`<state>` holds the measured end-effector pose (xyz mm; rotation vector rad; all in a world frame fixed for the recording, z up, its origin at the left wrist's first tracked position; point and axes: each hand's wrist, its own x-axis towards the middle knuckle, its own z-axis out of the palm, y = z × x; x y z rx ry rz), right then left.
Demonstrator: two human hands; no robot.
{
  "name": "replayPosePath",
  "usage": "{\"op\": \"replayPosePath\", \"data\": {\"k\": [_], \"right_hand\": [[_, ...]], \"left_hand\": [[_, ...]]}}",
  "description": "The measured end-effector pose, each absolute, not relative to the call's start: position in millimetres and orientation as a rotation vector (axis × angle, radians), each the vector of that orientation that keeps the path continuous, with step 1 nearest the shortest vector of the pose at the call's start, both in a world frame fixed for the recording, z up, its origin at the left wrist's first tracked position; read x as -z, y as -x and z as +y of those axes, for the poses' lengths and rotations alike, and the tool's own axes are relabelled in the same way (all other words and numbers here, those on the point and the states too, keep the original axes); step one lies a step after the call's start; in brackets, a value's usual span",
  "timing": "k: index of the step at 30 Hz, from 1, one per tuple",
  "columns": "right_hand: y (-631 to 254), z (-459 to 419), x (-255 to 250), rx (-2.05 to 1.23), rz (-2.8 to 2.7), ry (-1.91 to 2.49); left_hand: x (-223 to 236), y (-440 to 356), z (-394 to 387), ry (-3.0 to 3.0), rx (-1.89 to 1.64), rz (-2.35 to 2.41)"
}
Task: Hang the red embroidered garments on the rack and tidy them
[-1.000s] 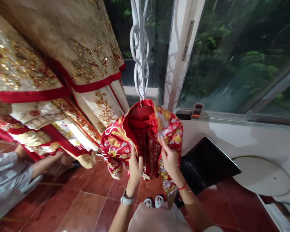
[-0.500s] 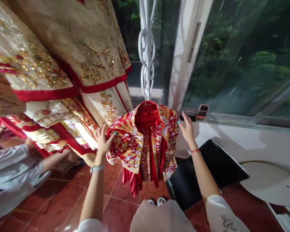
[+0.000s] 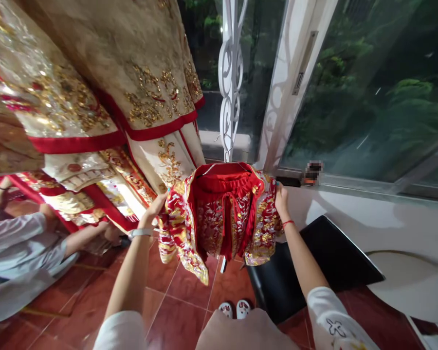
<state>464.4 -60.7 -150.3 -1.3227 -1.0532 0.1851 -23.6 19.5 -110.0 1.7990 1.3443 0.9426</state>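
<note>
A small red jacket (image 3: 219, 218) with gold and silver embroidery hangs on a hanger (image 3: 224, 165) hooked to a white wrought-iron scroll grille (image 3: 230, 82) at the window. My left hand (image 3: 156, 210) grips the jacket's left shoulder edge, a watch on that wrist. On the other side, my right hand (image 3: 282, 198), with a red string bracelet, holds the right shoulder edge. The jacket's front hangs open, showing red lining and red ties.
Large cream and gold embroidered garments (image 3: 105, 82) with red trim hang at the left. Another person's arms (image 3: 32, 238) in grey sleeves reach under them. A black chair (image 3: 314, 262) stands at the right, with a round white tabletop (image 3: 416, 282) beyond. The floor has red tiles (image 3: 182, 296).
My hands left the jacket's lower front, rose to its shoulders and now pull both sides apart. The front has opened wider.
</note>
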Motion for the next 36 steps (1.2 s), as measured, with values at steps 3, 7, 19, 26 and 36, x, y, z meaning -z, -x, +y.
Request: {"op": "replayPosePath", "data": {"k": [3,7,19,26,36], "right_hand": [[-462,-74,172,-0.285,-1.074,1.297],[-471,-102,155,-0.202,-1.237,1.275],[-413,-87,109,0.238,-1.322,1.260],[-402,-108,120,0.162,-1.530,1.417],[-470,-36,66,-0.116,-1.306,1.065]], "left_hand": [[133,11,14,-1.649,-1.113,1.328],[140,13,-11,-1.743,-1.386,1.307],[116,-31,-14,-2.115,-1.562,1.440],[120,-34,-37,-2.172,-1.518,1.528],[70,-51,-19,-2.396,-1.404,1.494]]}}
